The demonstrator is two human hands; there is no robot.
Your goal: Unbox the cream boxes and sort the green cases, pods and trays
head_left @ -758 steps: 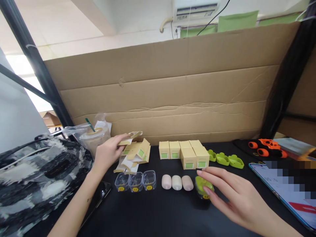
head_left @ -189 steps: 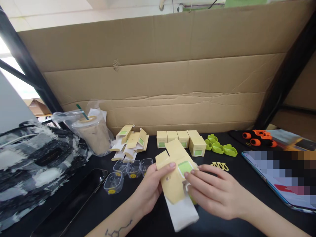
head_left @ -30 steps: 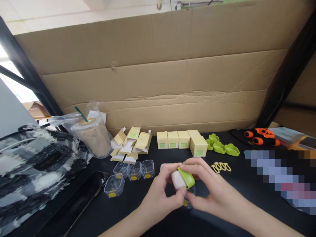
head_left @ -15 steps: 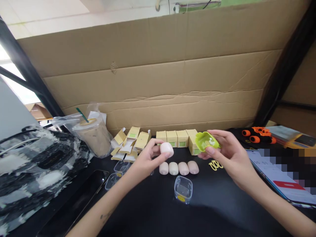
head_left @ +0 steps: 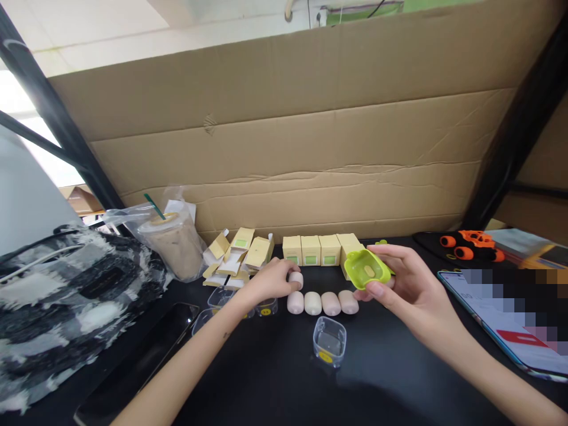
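My left hand point(head_left: 277, 280) is closed with its fingertips round a small pale rounded case point(head_left: 296, 280), just behind a row of similar cases. Several of these stand side by side in that row, among them a cream one point(head_left: 313, 303) and a pinkish one point(head_left: 331, 303). In my right hand point(head_left: 410, 284) is a lime-green soft cover point(head_left: 367, 270), its hollow inside turned toward me and an oval hole showing in it. A clear plastic box point(head_left: 329, 342) with a yellow sticker sits in front of the row.
Small yellow cartons point(head_left: 310, 251) stand behind the row; opened cartons point(head_left: 239, 254) lie heaped to their left. More clear boxes point(head_left: 266, 307) are beside my left forearm. A bagged iced drink point(head_left: 173, 245), dark phone point(head_left: 142, 355), lit phone point(head_left: 501, 331) and orange toy car point(head_left: 474, 242) flank the area.
My left hand has lowered the pale case from the air to behind the row. My right hand has tipped the green cover so that its inside faces me more.
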